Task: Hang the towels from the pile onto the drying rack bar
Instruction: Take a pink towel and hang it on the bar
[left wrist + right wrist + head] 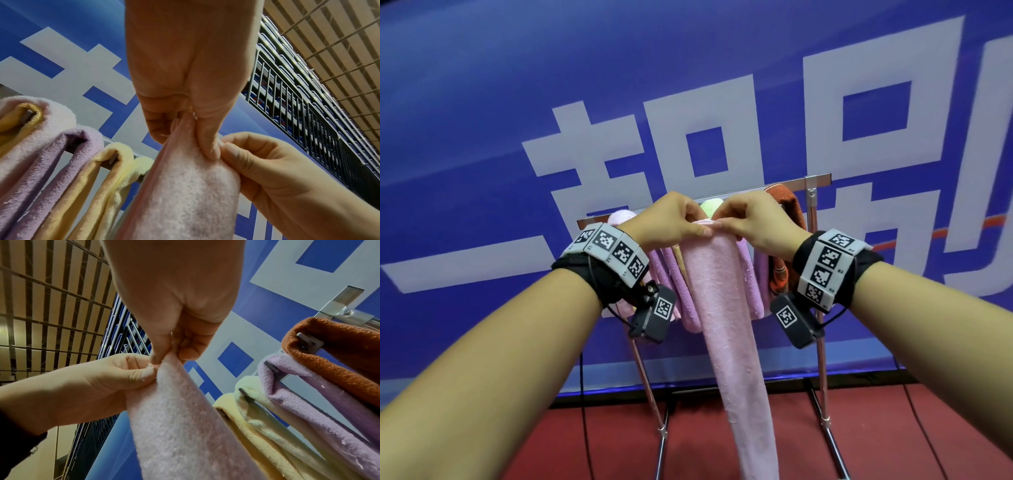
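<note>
I've got my left hand (671, 222) and right hand (753, 224) both pinching the pink towel's (726, 308) top edge, thumbs nearly touching, just before the rack bar (796, 181).

You have a metal drying rack (812, 205) standing on a red floor (722, 445), its legs splayed at the base. On the rack's top bar (796, 184) several towels are draped, packed side by side: a pale pink towel (51, 112) at the far left, then a lilac towel (68, 155), then a yellow towel (115, 155), a second lilac towel (298, 382) and a rust-orange towel (337, 347) at the right end (next to the bar's bracket). Black cables (928, 438) lie on the floor beside the rack's legs.
</note>
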A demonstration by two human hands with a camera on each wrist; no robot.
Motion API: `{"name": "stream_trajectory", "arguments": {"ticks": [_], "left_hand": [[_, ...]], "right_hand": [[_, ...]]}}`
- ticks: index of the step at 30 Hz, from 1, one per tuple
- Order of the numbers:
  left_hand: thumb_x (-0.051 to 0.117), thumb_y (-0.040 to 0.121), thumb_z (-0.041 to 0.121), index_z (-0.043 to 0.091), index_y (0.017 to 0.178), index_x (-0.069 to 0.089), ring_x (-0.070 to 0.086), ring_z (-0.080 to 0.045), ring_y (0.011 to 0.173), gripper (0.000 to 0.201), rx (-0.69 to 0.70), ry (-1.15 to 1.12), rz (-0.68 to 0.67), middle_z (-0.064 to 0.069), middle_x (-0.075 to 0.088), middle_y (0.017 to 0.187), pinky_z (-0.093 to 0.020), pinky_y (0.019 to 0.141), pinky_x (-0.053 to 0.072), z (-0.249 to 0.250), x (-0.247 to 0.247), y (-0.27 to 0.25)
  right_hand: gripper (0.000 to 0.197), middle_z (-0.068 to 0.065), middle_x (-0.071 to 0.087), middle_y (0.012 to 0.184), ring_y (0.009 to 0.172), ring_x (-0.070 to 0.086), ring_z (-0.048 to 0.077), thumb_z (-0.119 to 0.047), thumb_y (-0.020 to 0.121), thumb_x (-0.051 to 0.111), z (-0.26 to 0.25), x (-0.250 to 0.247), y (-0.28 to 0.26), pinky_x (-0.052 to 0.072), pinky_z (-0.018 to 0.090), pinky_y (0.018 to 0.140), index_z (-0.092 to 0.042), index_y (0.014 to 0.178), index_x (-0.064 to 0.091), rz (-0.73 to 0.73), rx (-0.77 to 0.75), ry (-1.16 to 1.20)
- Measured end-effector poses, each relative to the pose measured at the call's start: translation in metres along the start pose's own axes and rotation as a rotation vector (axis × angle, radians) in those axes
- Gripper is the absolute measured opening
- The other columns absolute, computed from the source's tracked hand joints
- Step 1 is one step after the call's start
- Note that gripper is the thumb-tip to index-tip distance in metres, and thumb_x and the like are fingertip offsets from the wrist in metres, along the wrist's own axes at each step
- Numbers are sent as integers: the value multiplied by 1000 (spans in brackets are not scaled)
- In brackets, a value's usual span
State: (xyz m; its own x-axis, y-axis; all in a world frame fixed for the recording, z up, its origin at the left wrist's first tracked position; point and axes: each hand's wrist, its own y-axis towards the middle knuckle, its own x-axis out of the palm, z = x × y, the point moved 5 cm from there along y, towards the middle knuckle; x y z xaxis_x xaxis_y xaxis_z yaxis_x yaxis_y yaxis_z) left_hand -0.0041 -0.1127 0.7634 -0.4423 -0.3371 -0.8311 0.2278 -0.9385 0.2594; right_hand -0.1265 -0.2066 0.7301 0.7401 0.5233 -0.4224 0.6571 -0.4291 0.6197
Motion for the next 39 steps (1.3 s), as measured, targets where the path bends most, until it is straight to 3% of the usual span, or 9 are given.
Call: {"name": "stream_trajectory", "arguments": {"ticks": [4, 7, 9, 15, 18, 23, 28, 35, 39], "left_hand": [[73, 86, 19, 10, 94, 74, 59, -9, 76, 12, -5, 41, -7, -11, 73, 90, -33, 75, 50, 5, 2, 2], [69, 89, 17, 8, 88, 69, 55, -11, 72, 9, -31, 56, 63, -2, 65, 78, -25, 65, 45, 10, -6, 2], [65, 90, 15, 11, 84, 65, 53, -10, 71, 7, -19, 49, 166, 2, 61, 76, -23, 61, 43, 18, -17, 2], [60, 93, 23, 20, 80, 60, 51, -9, 71, 13, 15, 195, 259, 7, 58, 77, -26, 60, 38, 34, -37, 3], [58, 93, 23, 24, 69, 48, 51, -21, 76, 26, 19, 277, 330, 5, 53, 73, -32, 65, 38, 34, -49, 5], [57, 96, 23, 19, 82, 57, 55, -22, 80, 14, 63, 246, 384, 1, 58, 80, -37, 73, 45, 34, -62, 0], [57, 95, 22, 16, 88, 61, 56, -22, 81, 10, 82, 217, 373, 0, 61, 83, -44, 78, 50, 33, -65, 0], [56, 97, 21, 15, 90, 60, 52, -13, 76, 10, 118, 179, 451, 7, 57, 80, -28, 64, 41, 36, -75, 0], [56, 97, 21, 8, 100, 63, 56, -16, 83, 15, 107, 90, 533, -2, 63, 92, -33, 74, 46, 32, -84, -2]], "right_hand": [[11, -2, 71, 73, 61, 62, 6, -25, 85, 75, 1, -5, -1, 52, 27, 58, -15, 91, 76, 36, 5, -2], [54, 2, 71, 97, 79, 66, 8, -34, 77, 82, 8, -1, -4, 56, 26, 69, -20, 125, 61, 19, 34, 106], [64, 4, 69, 108, 88, 68, 7, -25, 77, 83, 9, 8, -8, 55, 23, 75, -18, 133, 52, -78, 41, 193], [42, 10, 72, 112, 105, 68, 21, -13, 82, 78, 26, 33, -14, 56, 35, 91, -5, 120, 61, -220, 157, 315], [35, 9, 73, 106, 93, 69, 12, -8, 83, 77, 27, 43, -17, 56, 26, 81, 0, 114, 63, -216, 162, 302], [38, 12, 73, 107, 96, 70, 19, -8, 78, 81, 40, 53, -18, 57, 33, 86, -2, 112, 65, -196, 209, 292], [28, 8, 73, 90, 76, 66, 13, -8, 78, 80, 46, 54, -19, 55, 22, 69, 3, 101, 68, -175, 251, 242], [26, 12, 74, 96, 83, 71, 19, -9, 78, 81, 57, 63, -30, 58, 26, 73, 2, 99, 70, -216, 319, 261], [19, 5, 74, 91, 77, 69, 13, -9, 76, 82, 63, 73, -40, 54, 22, 66, -7, 92, 70, -237, 363, 203]]}}
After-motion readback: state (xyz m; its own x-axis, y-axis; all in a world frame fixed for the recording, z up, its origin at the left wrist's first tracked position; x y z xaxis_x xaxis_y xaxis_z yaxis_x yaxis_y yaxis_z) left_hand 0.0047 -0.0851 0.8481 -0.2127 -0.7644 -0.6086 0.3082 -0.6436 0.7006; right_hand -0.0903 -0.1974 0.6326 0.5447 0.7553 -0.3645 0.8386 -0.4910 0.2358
